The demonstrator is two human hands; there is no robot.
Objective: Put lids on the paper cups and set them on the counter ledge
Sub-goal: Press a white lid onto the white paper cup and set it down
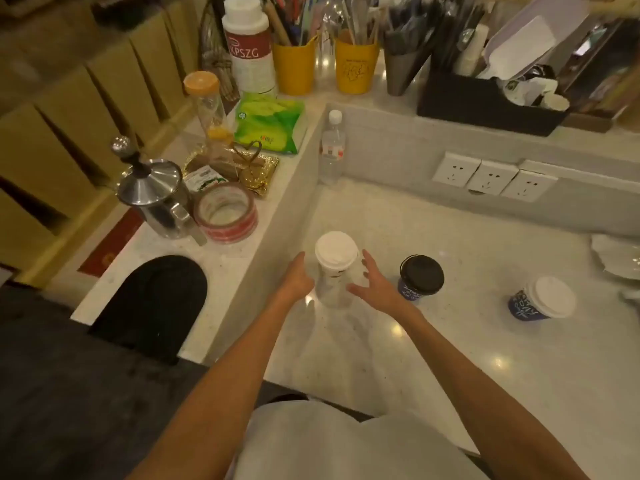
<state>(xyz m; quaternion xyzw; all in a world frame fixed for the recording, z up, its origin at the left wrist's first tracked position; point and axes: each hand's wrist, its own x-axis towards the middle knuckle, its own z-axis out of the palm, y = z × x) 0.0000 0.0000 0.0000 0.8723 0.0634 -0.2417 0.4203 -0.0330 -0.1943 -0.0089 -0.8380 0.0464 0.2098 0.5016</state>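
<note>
A: Hands?
B: Left hand and right hand flank the tall white cup — both spread open, fingers curled loosely, neither clearly touching the wall. Holding nothing. Looks like bracketing it for a two-handed lift or steadying it.

A: Cup location?
B: On the lower desk, centre frame, upright, white lid already seated. Raised ledge sits at its 9 o'clock, close by — a short carry, I'd guess.

A: Others?
B: Black-lidded blue cup at 3 o'clock of the tall one, near the right hand but apart. White-lidded blue cup further out at 3, well apart. All three lidded, none on the ledge yet.

A: Ledge room?
B: Tape roll and steel pot crowd the 10 o'clock stretch; bare patch nearer the body.
</note>
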